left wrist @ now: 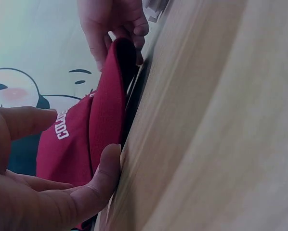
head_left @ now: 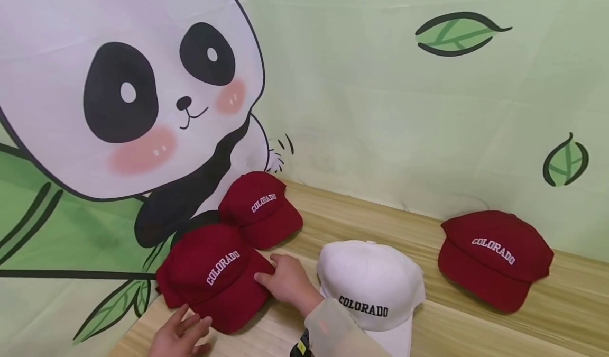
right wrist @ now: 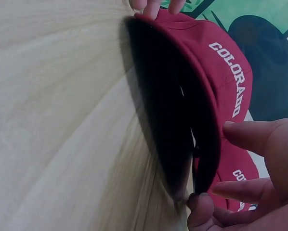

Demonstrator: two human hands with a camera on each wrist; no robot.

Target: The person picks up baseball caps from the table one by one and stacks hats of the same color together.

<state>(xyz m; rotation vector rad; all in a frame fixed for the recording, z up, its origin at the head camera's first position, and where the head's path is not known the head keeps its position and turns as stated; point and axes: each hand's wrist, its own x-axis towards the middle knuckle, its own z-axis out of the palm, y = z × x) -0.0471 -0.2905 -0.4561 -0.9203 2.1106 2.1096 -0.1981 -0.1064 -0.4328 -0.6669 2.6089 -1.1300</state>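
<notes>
dark red: front cap (head_left: 204, 264), lettered "colorado" in white, at the left end of the wooden surface (head_left: 476, 325), brim turned toward the person.

right hand (head_left: 287, 283): at the brim's far corner, forearm reaching in from the lower right, palm turned toward the cap; fingers bent and pinching the brim edge, at least one tip beneath it and others above. light sleeve (head_left: 338, 325) and dark wristband (head_left: 300, 346) on this arm.

left hand (head_left: 178, 336): low at the cap's near side; fingers spread and loosely bent, thumb tip at the brim edge close to the surface, forefinger raised beside the lettering; contact cannot be told.

second red cap (head_left: 238, 203): just behind the front cap, same lettering.

white cap (head_left: 366, 267): right of the right hand, black lettering.

third red cap (head_left: 504, 230): farthest right, well apart.

backdrop (head_left: 357, 108): pale green, printed with panda and leaves.
</notes>
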